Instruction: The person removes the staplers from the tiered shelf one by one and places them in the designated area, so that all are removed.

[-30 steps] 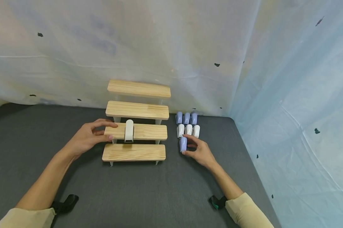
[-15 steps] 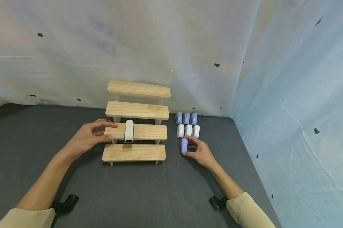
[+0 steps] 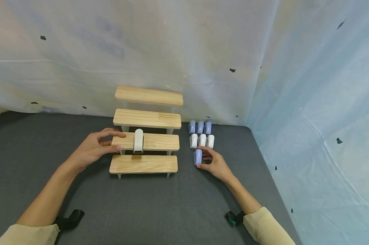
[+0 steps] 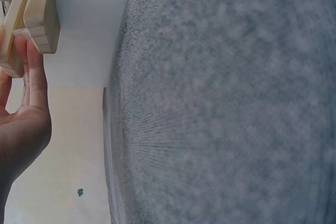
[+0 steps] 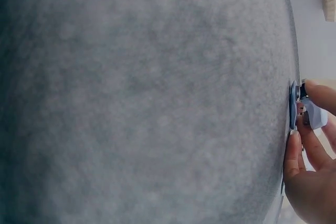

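Note:
My left hand point(image 3: 94, 144) holds the left end of a wooden step on the tiered display stand point(image 3: 161, 142), thumb at the front and fingers at the back. A small white lever-topped tool point(image 3: 138, 140) sits on that step. On the grey surface, my right hand point(image 3: 216, 164) pinches a lavender tool point(image 3: 197, 156) of the same shape between thumb and fingers. The right wrist view shows its flat base, metal parts and rounded lever point(image 5: 316, 114); whether it is a mini stapler or a hole punch I cannot tell. In the left wrist view the fingers point(image 4: 37, 77) touch the wood.
Behind the right hand stand a row of white tools point(image 3: 202, 140) and, farther back, a row of lavender tools point(image 3: 199, 127). Whitish sheeting point(image 3: 215, 51) rises at the back and the right side. The dark grey tabletop point(image 3: 135, 207) extends in front of the stand.
The lavender tool in my right hand has shifted slightly toward the front and right. My left hand stays at the step, and the white tool there has not moved.

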A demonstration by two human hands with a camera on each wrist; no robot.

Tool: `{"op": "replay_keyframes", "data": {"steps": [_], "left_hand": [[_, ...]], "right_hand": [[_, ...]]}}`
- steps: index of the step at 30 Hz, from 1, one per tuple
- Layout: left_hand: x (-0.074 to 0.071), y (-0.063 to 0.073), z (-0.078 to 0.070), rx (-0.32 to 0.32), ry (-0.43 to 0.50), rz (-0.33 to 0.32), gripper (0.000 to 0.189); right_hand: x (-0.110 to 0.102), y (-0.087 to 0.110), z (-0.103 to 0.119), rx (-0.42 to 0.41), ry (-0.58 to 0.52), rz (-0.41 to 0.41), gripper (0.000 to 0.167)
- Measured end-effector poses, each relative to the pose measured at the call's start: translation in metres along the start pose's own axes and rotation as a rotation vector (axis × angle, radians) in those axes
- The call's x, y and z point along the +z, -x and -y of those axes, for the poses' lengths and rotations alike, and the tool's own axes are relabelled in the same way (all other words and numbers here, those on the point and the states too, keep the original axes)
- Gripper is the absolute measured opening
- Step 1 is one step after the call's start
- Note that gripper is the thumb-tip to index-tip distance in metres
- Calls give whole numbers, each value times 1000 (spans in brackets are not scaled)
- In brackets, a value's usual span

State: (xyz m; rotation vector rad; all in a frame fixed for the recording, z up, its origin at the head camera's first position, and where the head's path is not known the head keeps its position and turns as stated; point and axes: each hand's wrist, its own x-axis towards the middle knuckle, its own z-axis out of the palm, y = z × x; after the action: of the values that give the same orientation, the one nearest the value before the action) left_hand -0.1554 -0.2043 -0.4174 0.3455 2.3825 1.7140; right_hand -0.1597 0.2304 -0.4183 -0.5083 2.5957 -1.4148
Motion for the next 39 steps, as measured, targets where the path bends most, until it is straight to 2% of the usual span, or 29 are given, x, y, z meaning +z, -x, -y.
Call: {"op": "replay_keyframes", "data": {"steps": [4, 8, 15, 24, 34, 39], "left_hand": [[1, 0, 0, 1, -6, -1, 50], [1, 0, 1, 6, -9, -2, 49], [1, 0, 1, 3, -3, -6, 49], [0, 0, 1, 14, -15, -8, 48], [0, -2, -1, -5, -5, -9, 50], [1, 0, 1, 4, 8, -7, 49]], "right_hand": [[0, 0, -2, -6, -17, -5, 63], [-1, 0, -3, -40, -36, -44, 61], [-3, 0, 0, -138, -55, -116, 50], [0, -3, 21, -297, -86, -226, 38], [11, -9, 51, -406, -92, -200, 38], [19, -14, 68, -439, -106, -160, 40]]}}
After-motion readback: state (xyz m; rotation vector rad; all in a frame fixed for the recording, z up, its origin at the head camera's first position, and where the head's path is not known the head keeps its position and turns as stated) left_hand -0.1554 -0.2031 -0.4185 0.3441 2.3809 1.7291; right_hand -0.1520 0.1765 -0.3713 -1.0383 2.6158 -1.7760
